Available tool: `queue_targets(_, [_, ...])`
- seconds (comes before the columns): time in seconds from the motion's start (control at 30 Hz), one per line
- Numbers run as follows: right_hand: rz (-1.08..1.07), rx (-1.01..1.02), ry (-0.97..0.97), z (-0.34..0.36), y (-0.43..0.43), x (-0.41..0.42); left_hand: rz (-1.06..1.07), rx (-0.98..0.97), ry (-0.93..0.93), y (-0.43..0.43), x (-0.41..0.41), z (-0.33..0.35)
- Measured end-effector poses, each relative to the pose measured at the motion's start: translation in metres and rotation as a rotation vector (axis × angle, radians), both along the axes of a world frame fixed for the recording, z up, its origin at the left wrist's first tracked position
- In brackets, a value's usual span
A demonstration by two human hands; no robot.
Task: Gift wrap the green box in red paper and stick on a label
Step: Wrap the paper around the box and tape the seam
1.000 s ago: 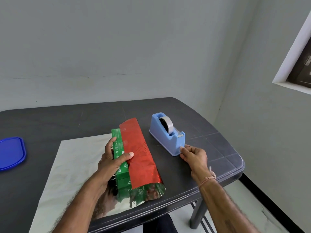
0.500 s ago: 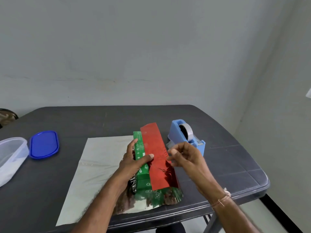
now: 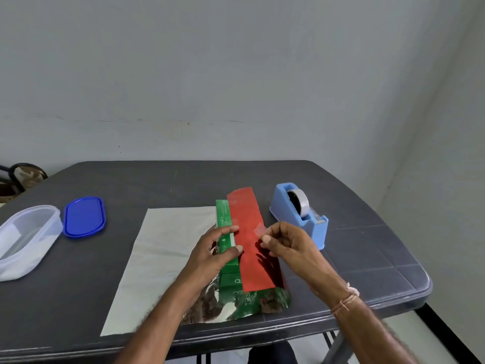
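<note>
The green box [image 3: 223, 216] lies lengthwise near the front middle of the counter [image 3: 354, 206], on a sheet of red paper [image 3: 246, 214] whose pale underside is spread flat to the left. One flap of the paper is folded up over the right part of the box, so a green strip shows along the left. At the near end the shiny paper sticks out past the box, crumpled and mirroring green.

The left hand [image 3: 212, 254] grips the box from the left, with thumb and forefinger reaching the edge of the red flap. The right hand [image 3: 288, 245] hovers just over the flap, thumb and forefinger pinching a small piece of clear tape [image 3: 258, 229] (hard to make out, being see-through).

Just right of the box stands a light blue tape dispenser [image 3: 299, 219]. Well off to the left lie a blue lid [image 3: 84, 216] and, beside it, a clear tub [image 3: 26, 240].
</note>
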State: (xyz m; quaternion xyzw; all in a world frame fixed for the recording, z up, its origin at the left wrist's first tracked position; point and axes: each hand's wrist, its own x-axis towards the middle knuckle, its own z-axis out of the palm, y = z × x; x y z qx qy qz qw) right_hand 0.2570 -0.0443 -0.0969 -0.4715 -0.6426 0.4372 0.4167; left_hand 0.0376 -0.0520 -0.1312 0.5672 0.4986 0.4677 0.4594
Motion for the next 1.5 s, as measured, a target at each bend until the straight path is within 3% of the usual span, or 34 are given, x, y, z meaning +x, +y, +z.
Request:
queue_targets(0.53, [0.119, 0.057, -0.085, -0.002, -0.006, -0.002, -0.02, -0.056, -0.112, -0.023, 0.0, -0.001])
queue_targets(0.67, [0.136, 0.046, -0.101, 0.0, -0.009, -0.002, -0.113, -0.096, -0.189, -0.025, -0.008, -0.007])
queue_targets(0.8, [0.121, 0.053, -0.098, 0.0, -0.011, -0.003, -0.088, -0.06, -0.082, -0.025, -0.008, -0.011])
queue_targets(0.97, [0.115, 0.042, -0.094, 0.001, -0.013, -0.004, 0.049, 0.178, 0.12, -0.026, 0.0, -0.008])
queue_targets(1.5, [0.109, 0.044, -0.095, -0.001, -0.015, -0.003, 0.145, 0.183, 0.057, -0.029, 0.01, -0.008])
